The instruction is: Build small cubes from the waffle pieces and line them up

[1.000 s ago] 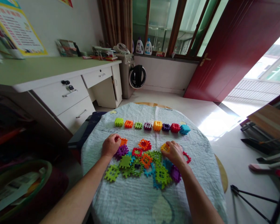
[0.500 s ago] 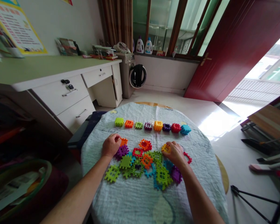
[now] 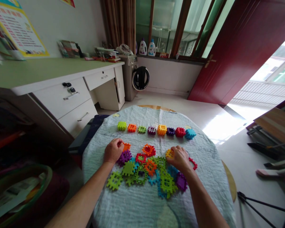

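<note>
A round table (image 3: 230,180) under a quilted cloth (image 3: 133,209) carries plastic waffle blocks (image 3: 150,167).

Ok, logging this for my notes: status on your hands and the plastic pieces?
Left hand by orange piece, over purple piece. Right hand on yellow piece. Loose pile between hands; row of built cubes beyond, untouched.

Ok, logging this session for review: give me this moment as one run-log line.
left hand: beside orange waffle block | right hand: on yellow waffle block | far side of cloth: row of waffle cubes
</note>
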Motion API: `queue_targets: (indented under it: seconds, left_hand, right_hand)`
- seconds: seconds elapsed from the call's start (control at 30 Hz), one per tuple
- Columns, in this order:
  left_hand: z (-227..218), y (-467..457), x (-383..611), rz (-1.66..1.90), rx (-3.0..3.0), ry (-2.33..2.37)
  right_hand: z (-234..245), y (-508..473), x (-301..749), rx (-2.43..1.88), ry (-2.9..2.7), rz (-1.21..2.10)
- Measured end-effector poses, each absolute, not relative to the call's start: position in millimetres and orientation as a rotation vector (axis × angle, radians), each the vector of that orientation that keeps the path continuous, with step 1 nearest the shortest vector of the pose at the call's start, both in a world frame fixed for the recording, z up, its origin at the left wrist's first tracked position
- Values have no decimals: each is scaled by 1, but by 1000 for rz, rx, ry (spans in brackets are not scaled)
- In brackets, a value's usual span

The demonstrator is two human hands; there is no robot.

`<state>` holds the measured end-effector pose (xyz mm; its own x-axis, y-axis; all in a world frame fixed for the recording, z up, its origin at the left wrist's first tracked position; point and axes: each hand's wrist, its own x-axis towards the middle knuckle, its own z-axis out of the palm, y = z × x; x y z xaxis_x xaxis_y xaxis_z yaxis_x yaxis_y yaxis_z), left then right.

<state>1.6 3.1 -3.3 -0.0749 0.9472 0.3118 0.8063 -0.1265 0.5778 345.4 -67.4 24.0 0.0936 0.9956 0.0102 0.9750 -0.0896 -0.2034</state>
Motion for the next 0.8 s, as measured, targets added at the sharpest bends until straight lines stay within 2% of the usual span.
queue_targets:
  seconds: [0.23,0.37,0.8]
  left_hand:
    - [-5,4,1,980,1977,1916]
    - [-4,3,2,991,1963,1923]
    - [-3,2,2,991,1970,1930]
  right_hand:
    - [57,-9,351,-1944,-1963,64]
    - [74,40,352,-1888,-2082,114]
    - [71,91,351,-1926,-2269,222]
